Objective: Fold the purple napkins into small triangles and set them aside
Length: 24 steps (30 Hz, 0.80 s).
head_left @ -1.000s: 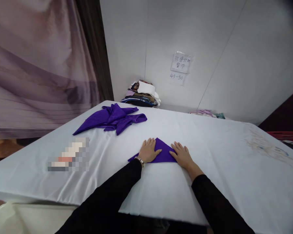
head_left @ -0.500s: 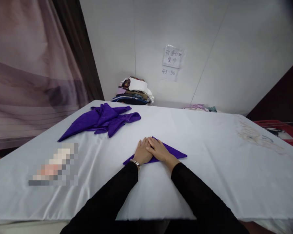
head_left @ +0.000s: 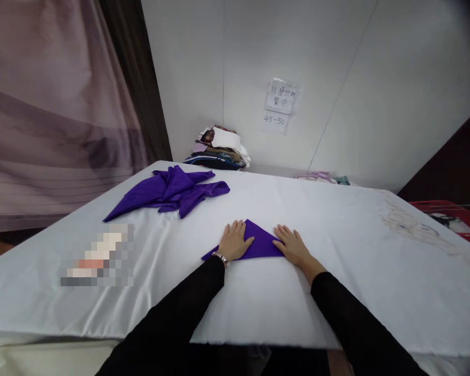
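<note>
A purple cloth napkin (head_left: 261, 242), folded into a triangle, lies flat in front of me with its point facing away. My left hand (head_left: 233, 241) rests flat on its left part, fingers stretched out, covering some of it. At the napkin's right corner lies my right hand (head_left: 292, 244), palm down with the fingers straight, hiding that corner. Farther back on the left, more purple cloths (head_left: 174, 189) sit in a loose, crumpled heap, apart from both hands.
White cloth covers the table (head_left: 356, 271). A pixelated item (head_left: 97, 256) lies at the left. Beyond the far edge are a stack of folded clothes (head_left: 219, 149) and a few fabrics (head_left: 321, 177). A red basket (head_left: 450, 214) stands at the right. Paper signs (head_left: 282, 96) hang on the wall.
My right hand has slid rightward from beside my left hand to the napkin's right corner, uncovering its middle. My left hand stays on the napkin. The view has shifted slightly.
</note>
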Motion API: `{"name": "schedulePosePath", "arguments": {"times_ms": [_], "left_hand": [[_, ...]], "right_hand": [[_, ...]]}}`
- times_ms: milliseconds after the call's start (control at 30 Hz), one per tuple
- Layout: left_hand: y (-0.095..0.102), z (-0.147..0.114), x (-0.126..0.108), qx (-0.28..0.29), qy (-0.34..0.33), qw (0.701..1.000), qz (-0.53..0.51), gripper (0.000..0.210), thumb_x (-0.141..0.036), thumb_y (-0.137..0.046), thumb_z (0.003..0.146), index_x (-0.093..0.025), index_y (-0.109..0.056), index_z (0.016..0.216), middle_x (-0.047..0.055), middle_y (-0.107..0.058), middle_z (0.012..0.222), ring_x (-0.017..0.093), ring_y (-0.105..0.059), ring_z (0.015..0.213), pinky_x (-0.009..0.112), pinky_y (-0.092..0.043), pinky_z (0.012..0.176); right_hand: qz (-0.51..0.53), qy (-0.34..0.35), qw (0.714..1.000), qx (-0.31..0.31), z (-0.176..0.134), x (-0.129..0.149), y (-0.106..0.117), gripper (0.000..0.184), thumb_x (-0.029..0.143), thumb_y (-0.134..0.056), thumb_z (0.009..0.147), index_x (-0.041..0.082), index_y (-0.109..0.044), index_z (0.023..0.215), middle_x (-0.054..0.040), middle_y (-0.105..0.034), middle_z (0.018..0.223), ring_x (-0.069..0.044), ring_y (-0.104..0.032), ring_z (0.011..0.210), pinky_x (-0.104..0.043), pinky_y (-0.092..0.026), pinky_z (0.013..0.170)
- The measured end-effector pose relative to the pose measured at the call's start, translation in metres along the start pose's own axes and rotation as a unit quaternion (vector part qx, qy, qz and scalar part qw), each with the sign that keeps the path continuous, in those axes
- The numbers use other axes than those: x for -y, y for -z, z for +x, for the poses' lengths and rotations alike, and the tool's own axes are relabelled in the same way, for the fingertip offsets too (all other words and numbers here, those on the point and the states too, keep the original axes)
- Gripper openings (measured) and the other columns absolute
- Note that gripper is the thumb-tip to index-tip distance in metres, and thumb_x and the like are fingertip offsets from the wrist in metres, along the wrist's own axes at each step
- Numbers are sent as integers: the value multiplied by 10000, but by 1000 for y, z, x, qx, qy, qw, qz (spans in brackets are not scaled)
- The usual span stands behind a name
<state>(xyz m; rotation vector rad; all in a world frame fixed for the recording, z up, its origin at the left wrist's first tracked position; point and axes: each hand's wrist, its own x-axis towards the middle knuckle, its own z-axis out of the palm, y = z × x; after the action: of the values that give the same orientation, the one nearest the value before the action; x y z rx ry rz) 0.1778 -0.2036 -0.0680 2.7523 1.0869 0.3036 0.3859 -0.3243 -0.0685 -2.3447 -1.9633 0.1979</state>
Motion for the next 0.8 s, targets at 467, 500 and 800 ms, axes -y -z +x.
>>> {"name": "schedulePosePath", "arguments": {"times_ms": [467,500,800], "left_hand": [[2,3,1,-1,-6,1000,29,641,-529,-263,886,-115,-344,1369,140,-316,1456,277,-221,1354,470,-171,1081],[1,3,1,-2,-11,999,39,622,-498,-268,892,-111,-338,1374,144,-314,1456,280,-222,1354,472,-174,1079],[-2,0,8,8,-50,995,83,550,-287,-329,867,-143,-315,1398,136,-308,1460,298,-192,1363,495,-161,1075]], "right_hand": [[52,-88,992,-68,-2,29,26,569,493,-196,932,208,-266,1420,-80,-203,1503,-230,-115,1386,-483,-92,1093],[77,-48,994,-69,6,51,27,604,528,-201,921,199,-248,1425,-83,-211,1500,-220,-123,1385,-470,-80,1099],[171,114,979,-12,43,106,6,676,587,-211,903,173,-199,1437,-82,-209,1501,-203,-136,1381,-429,-79,1101]]}}
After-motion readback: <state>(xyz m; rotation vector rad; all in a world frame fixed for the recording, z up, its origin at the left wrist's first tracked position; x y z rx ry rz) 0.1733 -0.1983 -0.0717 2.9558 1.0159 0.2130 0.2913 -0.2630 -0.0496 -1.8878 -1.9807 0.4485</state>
